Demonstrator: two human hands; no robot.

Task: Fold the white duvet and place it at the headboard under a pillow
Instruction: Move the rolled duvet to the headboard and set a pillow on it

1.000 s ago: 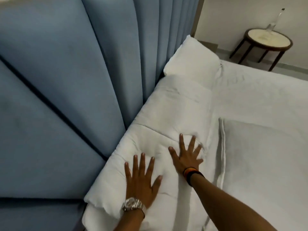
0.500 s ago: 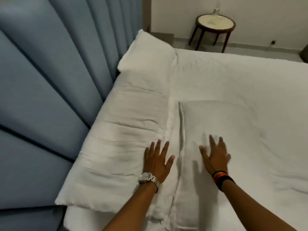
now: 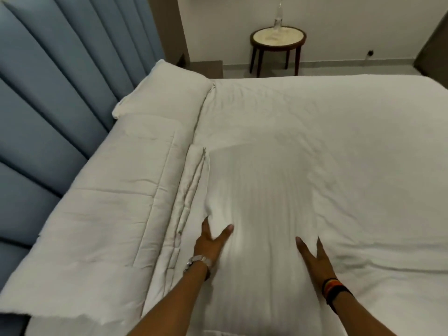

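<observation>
The white duvet lies folded in a long strip against the blue padded headboard. At its far end one white pillow rests on it. A second white pillow lies flat on the bed sheet, just right of the duvet. My left hand grips this pillow's left side, thumb on top and fingers hidden beneath the edge. My right hand holds its right side in the same way. The pillow looks motion-blurred.
A round dark-legged side table with a clear bottle stands by the far wall beyond the bed. The wide white mattress stretches off to the right. The headboard rises along the left.
Both hands left the folded duvet and moved right onto the near pillow. They were flat on it half a second ago and now grip its two sides. My view swung right.
</observation>
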